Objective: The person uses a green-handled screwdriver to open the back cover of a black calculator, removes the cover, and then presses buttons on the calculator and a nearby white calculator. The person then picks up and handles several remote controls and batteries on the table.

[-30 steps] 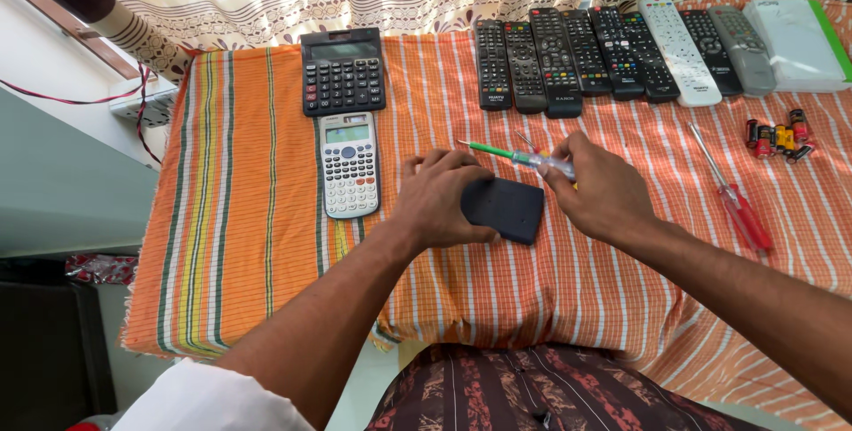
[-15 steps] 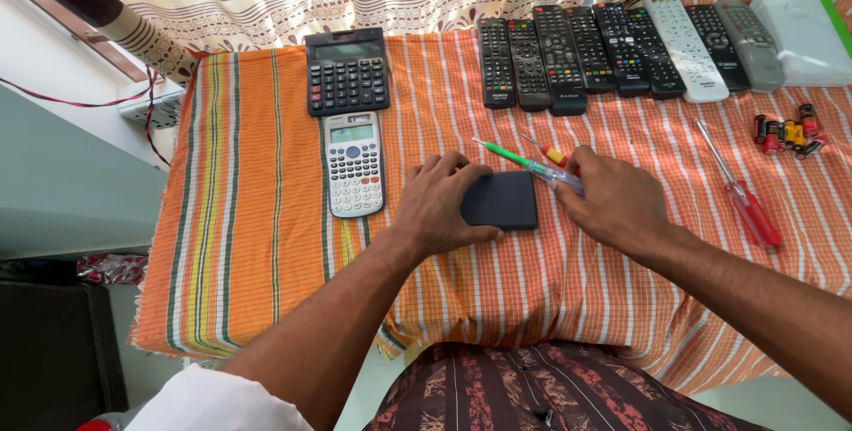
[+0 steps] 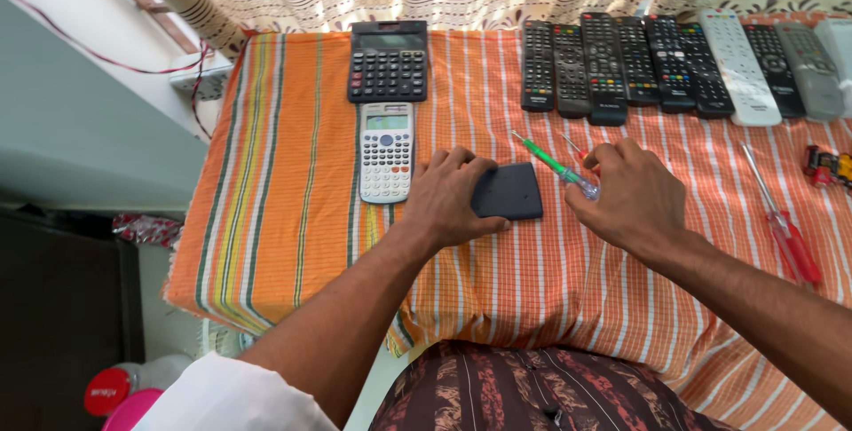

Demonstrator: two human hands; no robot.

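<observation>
Pressing my left hand (image 3: 448, 196) flat on the dark cover (image 3: 508, 191) lying on the worktop (image 3: 293, 173), my right hand (image 3: 626, 196) grips the green screwdriver (image 3: 552, 163) just beside it. Judging by this, nothing looks opened yet; the work seems barely begun.

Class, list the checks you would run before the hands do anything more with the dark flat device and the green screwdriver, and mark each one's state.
1. Left hand steadies the dark flat device: ok.
2. Device lies flat on the striped cloth: ok.
3. Right hand grips the green screwdriver: ok.
4. Tip seated in a screw: cannot tell.
5. Red screwdriver within reach: ok.
6. Calculators lie apart from the device: ok.
</observation>
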